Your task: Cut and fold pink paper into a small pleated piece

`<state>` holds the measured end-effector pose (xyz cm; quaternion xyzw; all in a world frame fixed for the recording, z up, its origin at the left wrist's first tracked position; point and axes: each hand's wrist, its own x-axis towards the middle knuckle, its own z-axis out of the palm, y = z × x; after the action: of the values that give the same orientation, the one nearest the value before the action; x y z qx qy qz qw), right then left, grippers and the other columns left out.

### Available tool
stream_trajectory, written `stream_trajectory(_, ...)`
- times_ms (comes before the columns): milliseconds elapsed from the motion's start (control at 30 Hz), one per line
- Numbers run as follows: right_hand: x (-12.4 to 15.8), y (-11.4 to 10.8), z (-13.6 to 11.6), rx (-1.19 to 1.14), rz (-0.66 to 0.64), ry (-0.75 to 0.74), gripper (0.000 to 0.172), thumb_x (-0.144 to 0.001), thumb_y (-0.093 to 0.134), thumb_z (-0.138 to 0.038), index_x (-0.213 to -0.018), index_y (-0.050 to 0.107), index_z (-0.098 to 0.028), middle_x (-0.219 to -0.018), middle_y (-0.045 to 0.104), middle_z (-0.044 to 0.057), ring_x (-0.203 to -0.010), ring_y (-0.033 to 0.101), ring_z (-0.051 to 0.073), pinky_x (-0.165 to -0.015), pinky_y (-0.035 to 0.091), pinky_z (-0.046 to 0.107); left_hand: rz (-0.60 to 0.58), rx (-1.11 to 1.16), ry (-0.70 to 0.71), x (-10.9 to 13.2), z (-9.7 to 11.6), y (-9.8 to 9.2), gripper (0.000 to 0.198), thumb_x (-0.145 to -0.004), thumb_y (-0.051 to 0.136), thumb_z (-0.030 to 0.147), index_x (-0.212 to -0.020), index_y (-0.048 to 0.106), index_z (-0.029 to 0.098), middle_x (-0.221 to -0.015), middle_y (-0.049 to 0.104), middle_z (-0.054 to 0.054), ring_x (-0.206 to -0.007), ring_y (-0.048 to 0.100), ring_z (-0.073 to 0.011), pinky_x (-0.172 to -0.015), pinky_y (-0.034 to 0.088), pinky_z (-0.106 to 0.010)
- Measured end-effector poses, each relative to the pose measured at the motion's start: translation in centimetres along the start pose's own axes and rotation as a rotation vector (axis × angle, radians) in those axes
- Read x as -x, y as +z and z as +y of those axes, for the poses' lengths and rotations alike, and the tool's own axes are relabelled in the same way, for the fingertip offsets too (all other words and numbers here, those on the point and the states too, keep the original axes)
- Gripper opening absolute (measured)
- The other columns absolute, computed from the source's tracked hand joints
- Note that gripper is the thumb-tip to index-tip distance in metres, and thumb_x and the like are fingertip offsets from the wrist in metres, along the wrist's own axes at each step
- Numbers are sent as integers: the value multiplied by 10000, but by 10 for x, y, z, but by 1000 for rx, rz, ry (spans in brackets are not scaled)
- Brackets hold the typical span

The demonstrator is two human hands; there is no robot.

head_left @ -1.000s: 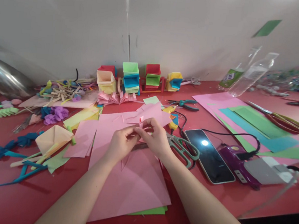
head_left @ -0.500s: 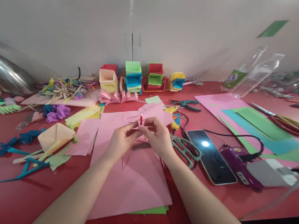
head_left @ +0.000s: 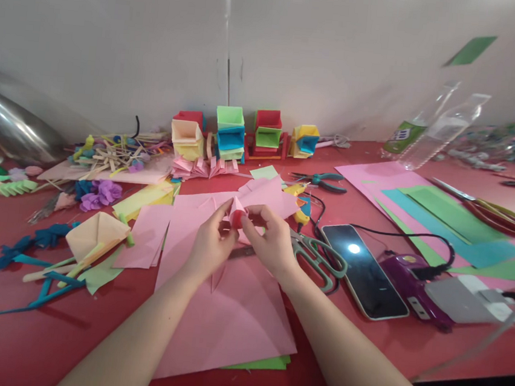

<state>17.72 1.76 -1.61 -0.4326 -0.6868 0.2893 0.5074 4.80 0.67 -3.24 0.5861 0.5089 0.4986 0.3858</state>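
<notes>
Both my hands meet over a stack of pink paper sheets (head_left: 223,311) on the red table. My left hand (head_left: 209,246) and my right hand (head_left: 273,243) pinch a small folded pink paper piece (head_left: 237,214) between their fingertips, holding it just above the sheets. The piece stands up as a small point with a darker red underside. Grey-green scissors (head_left: 319,256) lie just right of my right hand.
Small coloured paper boxes (head_left: 245,132) stand at the back by the white wall. A phone (head_left: 363,270), a purple glue gun (head_left: 412,287), pliers (head_left: 322,180) and coloured sheets (head_left: 446,220) lie right. Paper flowers, sticks and a folded peach shape (head_left: 94,232) crowd the left.
The fingers of both hands have worked the small pink piece, which now stands up more open between them. The hands have stayed in about the same place.
</notes>
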Motion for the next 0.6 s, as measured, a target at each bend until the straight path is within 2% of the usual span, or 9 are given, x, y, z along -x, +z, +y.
stream_trajectory(100, 1, 5, -2, 92, -9, -106, 82, -797, 527, -182, -835, 600, -180, -797, 635, 32, -718, 597, 142, -685, 483, 268, 1, -5, -26, 2, -1, 2, 614, -798, 562, 230, -1360, 317, 211, -1055, 629, -99, -849, 639, -191, -658, 525, -268)
stream_trajectory(233, 1, 7, -2, 134, -2, -168, 136, -794, 510, -152, -866, 623, -176, -803, 644, 39, -721, 600, 142, -677, 486, 262, -6, 104, -45, 3, 2, 4, 680, -787, 570, 217, -1373, 231, 282, -1250, 491, -114, -890, 629, -187, -606, 546, -253)
stream_trajectory(400, 0, 5, 3, 149, 48, -170, 265, -751, 521, -98, -975, 629, -189, -892, 675, 38, -750, 624, 142, -710, 502, 258, -22, 102, -20, 4, -2, 6, 677, -753, 567, 156, -1343, 265, 297, -1238, 462, -106, -914, 603, -185, -631, 555, -272)
stream_trajectory(600, 0, 2, 8, 151, 49, -248, 464, -711, 410, -4, -1070, 621, -207, -995, 661, 40, -895, 619, 147, -756, 502, 250, -56, 171, 2, 4, -3, 8, 536, -734, 551, 129, -1218, 368, 270, -1209, 443, -92, -907, 596, -180, -638, 552, -282)
